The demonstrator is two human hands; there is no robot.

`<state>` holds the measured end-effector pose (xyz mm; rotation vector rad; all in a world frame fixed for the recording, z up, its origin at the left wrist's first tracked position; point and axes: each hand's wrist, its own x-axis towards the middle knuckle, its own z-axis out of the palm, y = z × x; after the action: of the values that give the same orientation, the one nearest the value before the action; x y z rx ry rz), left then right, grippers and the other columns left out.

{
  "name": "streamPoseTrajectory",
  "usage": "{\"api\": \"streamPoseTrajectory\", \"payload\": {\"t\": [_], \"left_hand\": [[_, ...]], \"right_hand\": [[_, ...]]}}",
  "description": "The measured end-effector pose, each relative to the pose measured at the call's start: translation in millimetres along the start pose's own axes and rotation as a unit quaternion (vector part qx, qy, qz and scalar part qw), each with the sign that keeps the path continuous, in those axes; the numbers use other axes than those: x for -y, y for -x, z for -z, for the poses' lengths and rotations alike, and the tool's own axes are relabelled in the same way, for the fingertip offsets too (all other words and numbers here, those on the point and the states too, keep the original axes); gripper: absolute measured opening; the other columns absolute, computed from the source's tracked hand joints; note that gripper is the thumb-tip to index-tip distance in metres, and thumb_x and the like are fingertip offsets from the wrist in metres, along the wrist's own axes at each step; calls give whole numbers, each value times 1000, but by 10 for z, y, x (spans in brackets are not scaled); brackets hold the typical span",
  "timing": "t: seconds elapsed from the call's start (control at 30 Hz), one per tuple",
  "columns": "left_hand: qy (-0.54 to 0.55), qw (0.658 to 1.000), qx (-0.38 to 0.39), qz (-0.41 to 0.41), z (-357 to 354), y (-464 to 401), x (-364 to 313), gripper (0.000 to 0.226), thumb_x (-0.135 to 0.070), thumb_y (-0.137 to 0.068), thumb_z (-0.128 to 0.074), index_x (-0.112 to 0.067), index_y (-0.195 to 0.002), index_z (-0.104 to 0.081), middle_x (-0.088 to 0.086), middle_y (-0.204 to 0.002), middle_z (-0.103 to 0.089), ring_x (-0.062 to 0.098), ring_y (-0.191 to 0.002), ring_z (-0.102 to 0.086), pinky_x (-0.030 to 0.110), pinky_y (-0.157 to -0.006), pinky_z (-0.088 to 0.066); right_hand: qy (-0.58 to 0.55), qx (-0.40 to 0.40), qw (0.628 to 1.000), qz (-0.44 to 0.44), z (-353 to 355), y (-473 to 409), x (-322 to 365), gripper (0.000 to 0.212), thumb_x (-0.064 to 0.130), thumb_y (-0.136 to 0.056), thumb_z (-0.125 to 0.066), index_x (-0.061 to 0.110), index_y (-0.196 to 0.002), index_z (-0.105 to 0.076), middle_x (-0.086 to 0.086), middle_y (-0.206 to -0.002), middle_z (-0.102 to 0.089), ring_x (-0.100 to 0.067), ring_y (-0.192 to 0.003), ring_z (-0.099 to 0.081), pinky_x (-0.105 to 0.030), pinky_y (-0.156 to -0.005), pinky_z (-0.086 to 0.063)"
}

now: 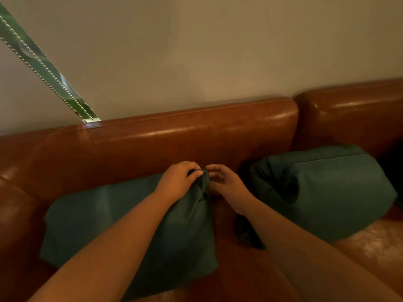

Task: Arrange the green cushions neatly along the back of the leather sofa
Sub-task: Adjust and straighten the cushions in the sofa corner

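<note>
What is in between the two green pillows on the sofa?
In the head view, the right hand reaches into the gap between the left pillow and the right pillow. Behind it, only the brown sofa shows.

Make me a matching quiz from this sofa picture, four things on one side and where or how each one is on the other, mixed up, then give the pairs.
Column one:
1. left hand
2. right hand
3. left cushion
4. right cushion

Column two:
A. untouched, near the gap between the backrests
B. fingers loosely curled beside the bunched corner
C. grips the bunched top corner
D. held at one corner, leaning on the backrest

Pairs: 1-C, 2-B, 3-D, 4-A
</note>
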<state>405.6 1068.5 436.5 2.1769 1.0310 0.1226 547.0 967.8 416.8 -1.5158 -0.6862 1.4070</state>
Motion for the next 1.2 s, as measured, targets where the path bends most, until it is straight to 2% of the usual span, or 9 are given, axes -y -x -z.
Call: {"api": "streamPoseTrajectory", "payload": {"t": [0.17,0.33,0.5,0.6,0.77,0.83,0.93,1.07,1.2], "left_hand": [[81,996,-27,18,28,33,49,16,-26,-94,-56,-18,-86,-69,-3,-87,-69,9,-83,-62,32,-76,-46],[115,992,-10,53,107,26,32,17,-24,-94,-56,-18,-93,-71,-3,-93,-71,11,-89,-64,30,-80,-48],[-88,992,-55,-77,67,64,-159,46,-55,-78,-65,-25,-113,-58,-6,-111,-50,10,-105,-45,26,-88,-37],[-215,973,-23,-74,-25,24,-322,36,-53,-86,-56,-25,-107,-53,-6,-109,-52,17,-107,-45,34,-85,-38],[-212,975,-10,-63,61,-119,-453,17,-35,-95,-48,-21,-103,-55,-2,-106,-60,22,-106,-49,37,-88,-36],[-188,980,37,-48,104,-141,-500,15,-35,-95,-50,-21,-99,-53,-3,-95,-57,21,-101,-49,36,-84,-37],[-128,985,118,-6,195,-204,-506,20,-39,-88,-61,-22,-94,-53,-6,-88,-52,17,-94,-49,33,-76,-39],[-86,983,160,15,401,-344,-434,29,-34,-74,-78,-27,-81,-51,-8,-85,-53,14,-84,-55,30,-69,-45],[43,970,226,72,511,-386,-427,42,-23,-70,-82,-20,-100,-53,-3,-87,-58,14,-77,-58,29,-70,-46]], "right_hand": [[144,20,987,66,78,-64,167,26,9,-94,-56,24,-115,-50,-1,-97,-63,-12,-96,-61,-28,-89,-48],[213,-53,968,121,159,-186,295,31,0,-92,-54,23,-110,-43,2,-87,-61,-11,-84,-59,-12,-70,-43],[-6,-126,990,65,29,-94,126,22,2,-93,-55,17,-107,-49,-8,-93,-63,-20,-84,-63,-30,-76,-54],[-92,-113,988,44,69,-44,83,21,1,-93,-56,13,-109,-51,-7,-97,-63,-16,-85,-65,-23,-72,-56],[-5,-14,1000,0,95,4,-268,49,-14,-86,-53,22,-118,-45,-4,-107,-56,-13,-88,-58,-20,-73,-50],[79,54,995,-7,10,40,-441,47,-10,-86,-54,16,-125,-47,-3,-112,-60,-11,-100,-59,-20,-83,-49],[146,21,987,63,-121,39,-584,36,-1,-86,-54,13,-119,-56,-3,-116,-66,-14,-110,-61,-28,-96,-48],[112,5,993,19,-11,56,-643,25,4,-89,-58,18,-110,-56,-7,-101,-60,-19,-94,-60,-30,-86,-50],[131,59,989,-21,-51,108,-752,39,15,-88,-65,20,-123,-51,1,-118,-59,-12,-111,-57,-30,-96,-48]]}}
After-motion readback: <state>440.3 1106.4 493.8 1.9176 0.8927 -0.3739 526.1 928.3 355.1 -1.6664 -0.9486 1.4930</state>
